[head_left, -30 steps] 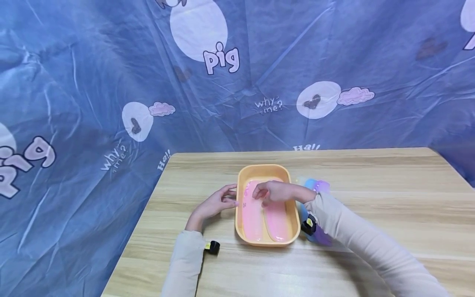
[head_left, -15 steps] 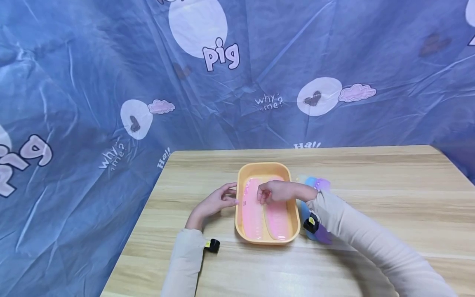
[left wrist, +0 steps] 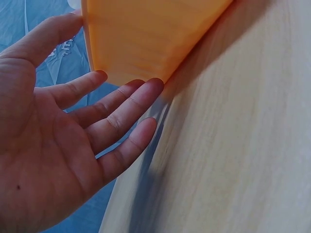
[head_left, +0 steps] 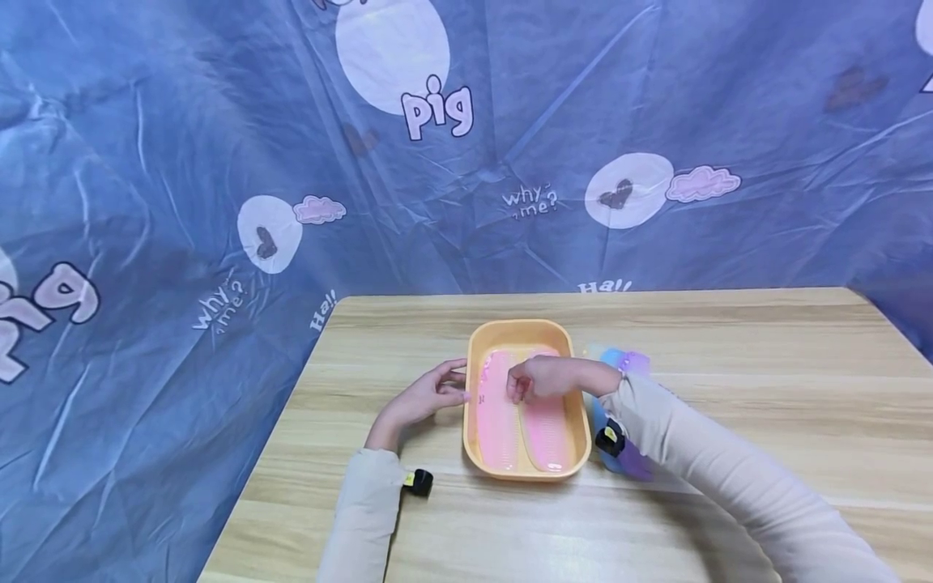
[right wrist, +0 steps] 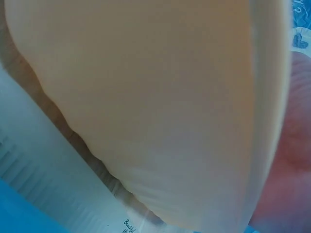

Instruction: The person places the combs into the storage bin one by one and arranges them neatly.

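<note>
A yellow-orange plastic tray [head_left: 519,330] holds two long pink combs lying side by side, the left pink comb [head_left: 496,437] and the right pink comb [head_left: 545,433]. At the tray's left side my left hand [head_left: 423,399] touches its outer wall with nearly straight fingers. In the left wrist view its thumb lies against the rim. My right hand [head_left: 541,379] reaches over the right rim into the tray. Its bent fingers pinch at the inner edge of the right pink comb, where the hand hides the comb's upper part. The right wrist view mostly shows the tray's outer wall [right wrist: 146,97].
Blue and purple combs [head_left: 632,465] lie on the wooden table [head_left: 765,389] just right of the tray, partly under my right wrist. Close up, a pale comb [right wrist: 53,141] carries small lettering. A blue printed cloth [head_left: 452,202] hangs behind the table.
My right hand's fingers were spread over the left pink comb; they have drawn together and shifted slightly right and down. My left hand and the tray stay in place.
</note>
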Available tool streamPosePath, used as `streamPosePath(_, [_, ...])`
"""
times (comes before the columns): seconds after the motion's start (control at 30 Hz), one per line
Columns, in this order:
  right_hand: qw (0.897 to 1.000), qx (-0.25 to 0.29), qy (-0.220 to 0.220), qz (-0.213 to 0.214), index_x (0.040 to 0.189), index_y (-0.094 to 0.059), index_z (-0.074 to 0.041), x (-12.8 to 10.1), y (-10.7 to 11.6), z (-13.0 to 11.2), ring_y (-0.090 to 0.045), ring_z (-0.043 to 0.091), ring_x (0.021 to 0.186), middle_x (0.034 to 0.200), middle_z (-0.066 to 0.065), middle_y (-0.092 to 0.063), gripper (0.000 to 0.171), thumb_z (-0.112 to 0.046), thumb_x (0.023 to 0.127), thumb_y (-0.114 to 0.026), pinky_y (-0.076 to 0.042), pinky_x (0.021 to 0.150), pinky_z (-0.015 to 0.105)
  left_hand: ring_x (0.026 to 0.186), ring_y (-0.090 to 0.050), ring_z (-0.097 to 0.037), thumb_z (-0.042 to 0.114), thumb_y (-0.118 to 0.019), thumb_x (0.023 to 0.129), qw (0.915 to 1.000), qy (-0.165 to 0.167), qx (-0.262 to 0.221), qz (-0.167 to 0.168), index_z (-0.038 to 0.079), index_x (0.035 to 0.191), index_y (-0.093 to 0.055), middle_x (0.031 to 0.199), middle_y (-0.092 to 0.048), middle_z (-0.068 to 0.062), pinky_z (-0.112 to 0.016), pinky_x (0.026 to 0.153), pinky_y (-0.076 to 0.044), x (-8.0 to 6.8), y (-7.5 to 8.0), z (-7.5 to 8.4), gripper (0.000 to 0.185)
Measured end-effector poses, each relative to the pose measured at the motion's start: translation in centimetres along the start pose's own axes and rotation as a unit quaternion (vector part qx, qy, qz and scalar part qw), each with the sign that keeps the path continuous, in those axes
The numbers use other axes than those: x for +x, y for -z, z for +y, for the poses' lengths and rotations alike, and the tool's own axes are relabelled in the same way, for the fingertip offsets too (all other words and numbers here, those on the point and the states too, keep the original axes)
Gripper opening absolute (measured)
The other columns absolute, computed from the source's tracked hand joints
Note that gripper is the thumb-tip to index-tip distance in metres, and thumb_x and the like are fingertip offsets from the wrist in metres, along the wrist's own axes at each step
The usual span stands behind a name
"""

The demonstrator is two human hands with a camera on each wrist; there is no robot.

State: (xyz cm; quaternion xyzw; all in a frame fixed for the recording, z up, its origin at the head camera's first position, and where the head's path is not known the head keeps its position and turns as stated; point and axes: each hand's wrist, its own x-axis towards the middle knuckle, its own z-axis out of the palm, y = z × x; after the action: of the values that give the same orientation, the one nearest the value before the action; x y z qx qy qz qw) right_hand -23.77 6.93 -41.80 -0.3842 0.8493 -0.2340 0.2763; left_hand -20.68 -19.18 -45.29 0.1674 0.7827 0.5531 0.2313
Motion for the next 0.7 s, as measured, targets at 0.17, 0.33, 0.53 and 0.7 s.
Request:
streamPosePath(0.17, [0.997,-0.073,-0.014,0.020,0.087,-0.066,-0.018,0.00,0.02,-0.07,-0.049,0.004,0.076,0.077,-0.012,-0.060,0.023,0.000,0.078,-0.057,-0.029,0.081,0.030,0.120,-0.055,-0.029,0.016,-0.064,0.093,1.0000,0.005,-0.002,0.000,0.009,0.149,-0.032,0.137,-0.049,-0.021,-0.041,0.104,-0.043,0.16,-0.09,-0.03,0.066])
streamPosePath(0.33, [0.997,-0.076,-0.020,0.023,0.086,-0.066,-0.019,-0.01,0.07,-0.01,-0.044,0.006,0.071,0.071,-0.011,-0.053,0.020,-0.001,0.077,-0.060,-0.024,0.079,0.033,0.118,-0.056,-0.028,0.015,-0.064,0.093,1.0000,0.007,-0.007,0.001,0.009,0.149,-0.032,0.137,-0.049,-0.021,-0.041,0.105,-0.043,0.29,-0.09,-0.07,0.065])
streamPosePath(0.53, [0.997,-0.071,-0.014,0.035,0.095,-0.068,-0.018,-0.12,0.01,0.14,-0.048,0.002,0.075,0.079,-0.012,-0.063,0.023,-0.004,0.078,-0.064,-0.029,0.083,0.032,0.118,-0.056,-0.028,0.016,-0.065,0.092,0.9999,0.010,-0.004,0.003,0.009,0.149,-0.032,0.137,-0.049,-0.022,-0.044,0.106,-0.042,0.26,-0.04,-0.06,0.066])
streamPosePath(0.7, [0.998,-0.051,0.003,0.040,0.100,-0.068,-0.015,-0.03,-0.15,0.22,-0.052,0.000,0.077,0.084,-0.008,-0.068,0.023,-0.005,0.079,-0.067,-0.037,0.084,0.026,0.119,-0.056,-0.029,0.018,-0.064,0.093,0.9999,0.009,0.007,0.005,0.010,0.150,-0.032,0.137,-0.049,-0.022,-0.043,0.105,-0.043,0.18,-0.05,-0.06,0.066])
